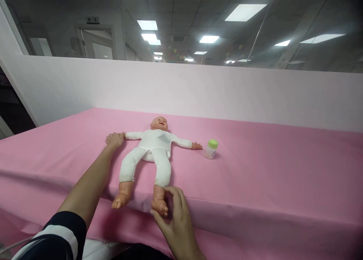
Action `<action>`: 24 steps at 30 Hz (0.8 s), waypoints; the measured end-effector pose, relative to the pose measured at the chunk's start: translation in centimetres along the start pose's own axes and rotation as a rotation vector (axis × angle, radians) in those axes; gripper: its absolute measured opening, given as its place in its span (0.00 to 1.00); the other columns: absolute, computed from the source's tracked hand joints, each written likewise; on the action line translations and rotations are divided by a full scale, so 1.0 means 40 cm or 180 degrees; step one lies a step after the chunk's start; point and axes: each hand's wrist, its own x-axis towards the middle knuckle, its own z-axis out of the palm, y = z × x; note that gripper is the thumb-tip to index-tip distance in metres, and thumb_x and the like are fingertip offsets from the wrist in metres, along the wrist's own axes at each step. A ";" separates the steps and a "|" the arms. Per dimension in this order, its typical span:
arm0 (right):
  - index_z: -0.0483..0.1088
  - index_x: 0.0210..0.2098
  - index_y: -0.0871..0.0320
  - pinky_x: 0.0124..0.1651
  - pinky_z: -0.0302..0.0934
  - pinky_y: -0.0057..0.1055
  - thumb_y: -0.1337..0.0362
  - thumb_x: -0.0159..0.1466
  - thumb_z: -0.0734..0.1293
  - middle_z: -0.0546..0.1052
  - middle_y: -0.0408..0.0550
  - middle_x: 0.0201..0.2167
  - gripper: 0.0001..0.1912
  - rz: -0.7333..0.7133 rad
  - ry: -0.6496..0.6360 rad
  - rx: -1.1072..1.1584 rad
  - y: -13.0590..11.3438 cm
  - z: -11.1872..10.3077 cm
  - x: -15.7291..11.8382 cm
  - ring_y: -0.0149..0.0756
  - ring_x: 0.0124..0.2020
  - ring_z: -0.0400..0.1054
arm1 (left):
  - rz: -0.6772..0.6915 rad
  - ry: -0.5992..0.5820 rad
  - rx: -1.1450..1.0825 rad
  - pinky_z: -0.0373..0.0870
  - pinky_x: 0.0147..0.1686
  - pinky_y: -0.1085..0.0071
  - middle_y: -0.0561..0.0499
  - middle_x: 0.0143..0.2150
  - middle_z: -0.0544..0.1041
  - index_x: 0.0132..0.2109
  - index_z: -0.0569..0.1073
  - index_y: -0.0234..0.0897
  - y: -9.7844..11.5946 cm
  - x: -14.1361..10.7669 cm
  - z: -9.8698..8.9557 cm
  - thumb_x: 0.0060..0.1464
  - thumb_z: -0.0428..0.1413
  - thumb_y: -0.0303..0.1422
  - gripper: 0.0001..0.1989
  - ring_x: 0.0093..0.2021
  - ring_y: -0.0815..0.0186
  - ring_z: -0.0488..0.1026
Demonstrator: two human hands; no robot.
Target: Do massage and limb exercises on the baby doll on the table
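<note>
A baby doll (153,150) in a white cloth suit lies on its back on a pink-covered table, with bare plastic hands and feet. My left hand (115,140) is at the far left of the doll, its fingers closed around the doll's outstretched hand (121,135). My right hand (176,218) pinches the doll's left foot (159,203) between thumb and fingers, near the table's front edge. A small bottle (211,149) with a green cap stands upright past the doll's other hand, out of reach of both my hands.
Pink cloth (255,169) covers the table and folds down over its near edge. A low white wall (198,93) runs behind the table, with a glass partition above it. My striped sleeve (56,237) shows at the lower left.
</note>
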 end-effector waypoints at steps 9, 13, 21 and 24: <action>0.72 0.54 0.46 0.53 0.76 0.50 0.55 0.66 0.72 0.78 0.56 0.50 0.18 0.0413 0.0669 0.0870 -0.008 -0.027 0.021 0.51 0.51 0.77 | -0.0029 0.0029 -0.1592 0.78 0.47 0.60 0.43 0.48 0.77 0.44 0.67 0.37 0.049 -0.011 0.024 0.61 0.58 0.36 0.10 0.47 0.61 0.78; 0.72 0.56 0.47 0.62 0.72 0.48 0.54 0.66 0.72 0.75 0.54 0.60 0.20 0.0404 0.0530 0.1260 -0.052 -0.096 0.183 0.48 0.60 0.72 | 0.0457 0.0043 -0.2224 0.78 0.50 0.60 0.41 0.51 0.77 0.48 0.70 0.35 0.104 -0.044 0.060 0.54 0.65 0.36 0.18 0.50 0.60 0.78; 0.73 0.54 0.51 0.55 0.74 0.42 0.60 0.65 0.68 0.79 0.48 0.56 0.18 0.0081 -0.0560 0.1204 -0.055 -0.042 0.447 0.44 0.52 0.76 | 0.1947 -0.0919 -0.1612 0.72 0.55 0.60 0.42 0.52 0.81 0.51 0.76 0.35 0.174 -0.167 0.105 0.59 0.58 0.38 0.16 0.52 0.57 0.77; 0.73 0.52 0.54 0.52 0.75 0.45 0.63 0.62 0.67 0.80 0.50 0.54 0.18 0.0186 -0.0550 0.1048 -0.032 0.011 0.458 0.46 0.50 0.77 | 0.2300 -0.1248 -0.1316 0.70 0.58 0.58 0.42 0.52 0.82 0.52 0.78 0.35 0.169 -0.183 0.101 0.60 0.58 0.39 0.17 0.54 0.55 0.77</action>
